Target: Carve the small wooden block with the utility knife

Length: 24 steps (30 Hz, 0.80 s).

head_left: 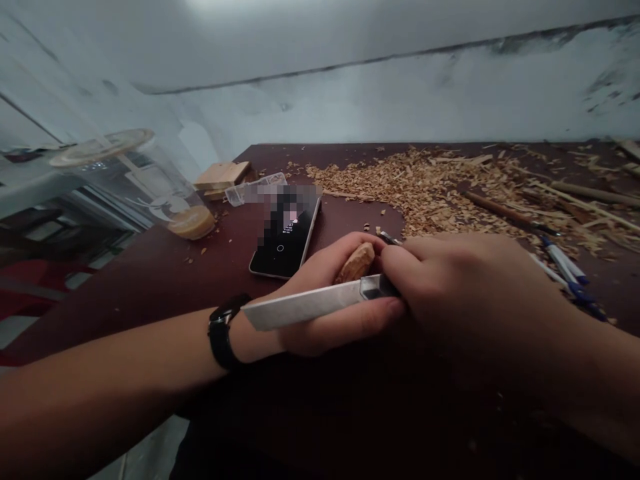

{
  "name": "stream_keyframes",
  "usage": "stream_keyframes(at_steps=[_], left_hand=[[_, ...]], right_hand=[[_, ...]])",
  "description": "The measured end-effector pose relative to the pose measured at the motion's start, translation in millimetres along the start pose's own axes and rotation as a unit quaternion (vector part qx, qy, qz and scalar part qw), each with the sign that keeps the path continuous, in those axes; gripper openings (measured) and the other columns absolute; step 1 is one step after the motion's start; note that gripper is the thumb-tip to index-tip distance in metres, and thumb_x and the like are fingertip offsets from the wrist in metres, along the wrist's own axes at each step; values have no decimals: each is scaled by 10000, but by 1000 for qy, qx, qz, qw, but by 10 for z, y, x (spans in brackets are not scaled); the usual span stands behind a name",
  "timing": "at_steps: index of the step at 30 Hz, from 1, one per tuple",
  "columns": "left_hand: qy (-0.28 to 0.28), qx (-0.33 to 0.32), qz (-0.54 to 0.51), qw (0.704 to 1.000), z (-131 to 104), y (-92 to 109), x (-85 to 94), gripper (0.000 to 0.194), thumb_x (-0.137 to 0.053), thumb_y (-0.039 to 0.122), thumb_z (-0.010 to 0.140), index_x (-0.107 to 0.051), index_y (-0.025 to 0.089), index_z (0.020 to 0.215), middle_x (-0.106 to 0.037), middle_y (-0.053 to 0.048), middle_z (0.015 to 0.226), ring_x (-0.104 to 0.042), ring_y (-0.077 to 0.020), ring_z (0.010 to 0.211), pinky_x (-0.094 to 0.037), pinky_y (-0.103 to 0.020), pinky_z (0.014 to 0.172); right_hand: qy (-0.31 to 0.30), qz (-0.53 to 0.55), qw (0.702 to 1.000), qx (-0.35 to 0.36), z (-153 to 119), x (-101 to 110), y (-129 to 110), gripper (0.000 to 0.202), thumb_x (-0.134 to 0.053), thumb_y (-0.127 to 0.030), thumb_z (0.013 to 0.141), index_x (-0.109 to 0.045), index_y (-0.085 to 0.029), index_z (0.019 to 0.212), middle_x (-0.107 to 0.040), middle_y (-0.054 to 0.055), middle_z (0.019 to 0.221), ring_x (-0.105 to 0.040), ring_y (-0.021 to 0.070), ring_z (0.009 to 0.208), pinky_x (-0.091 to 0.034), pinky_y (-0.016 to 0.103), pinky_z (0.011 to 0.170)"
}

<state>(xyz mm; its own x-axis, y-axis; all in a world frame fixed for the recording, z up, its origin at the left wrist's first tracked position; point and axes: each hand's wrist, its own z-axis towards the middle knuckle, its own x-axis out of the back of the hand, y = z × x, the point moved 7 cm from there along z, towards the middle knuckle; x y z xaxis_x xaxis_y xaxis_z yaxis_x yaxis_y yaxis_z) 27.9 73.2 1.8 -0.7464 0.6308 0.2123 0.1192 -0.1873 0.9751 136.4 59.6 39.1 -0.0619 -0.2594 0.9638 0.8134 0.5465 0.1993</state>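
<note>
My left hand (320,307), with a black watch on its wrist, is closed around a small carved piece of wood (356,264). My right hand (445,287) grips the dark handle of a utility knife, whose wide pale blade (305,305) points left across my left palm and wrist. The fingers of both hands meet at the wood. Some metal part (387,238) sticks out above my right thumb. The far end of the wood and most of the knife handle are hidden by my fingers.
A phone (287,233) lies on the dark red table (150,287). A plastic cup (145,180) stands tilted in view at left, near wooden blocks (223,175) and a clear box (257,188). Wood shavings (400,183), sticks (500,208) and pens (565,263) lie at right.
</note>
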Motion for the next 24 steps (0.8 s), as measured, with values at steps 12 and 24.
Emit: stream_keyframes(at_steps=[12,24], left_hand=[[31,-10,-19,999,-24,-77,35,571,-809,278,881,-528,227,1375,-688,-81,1315,-699,-254,1180,-582,-335,964],[109,-2,20,994,-25,-23,-6,427,-798,323,868,-516,220,1173,-659,-18,982,-634,-187,864,-512,-316,737]], right_hand=[[120,-14,992,23,-120,-53,-57,208,-456,-67,784,-598,-218,765,-582,28,602,-507,213,478,-161,336,510],[40,-21,998,-33,-6,-8,104,182,-564,-113,677,-465,-250,609,-525,14,512,-417,181,427,-134,308,457]])
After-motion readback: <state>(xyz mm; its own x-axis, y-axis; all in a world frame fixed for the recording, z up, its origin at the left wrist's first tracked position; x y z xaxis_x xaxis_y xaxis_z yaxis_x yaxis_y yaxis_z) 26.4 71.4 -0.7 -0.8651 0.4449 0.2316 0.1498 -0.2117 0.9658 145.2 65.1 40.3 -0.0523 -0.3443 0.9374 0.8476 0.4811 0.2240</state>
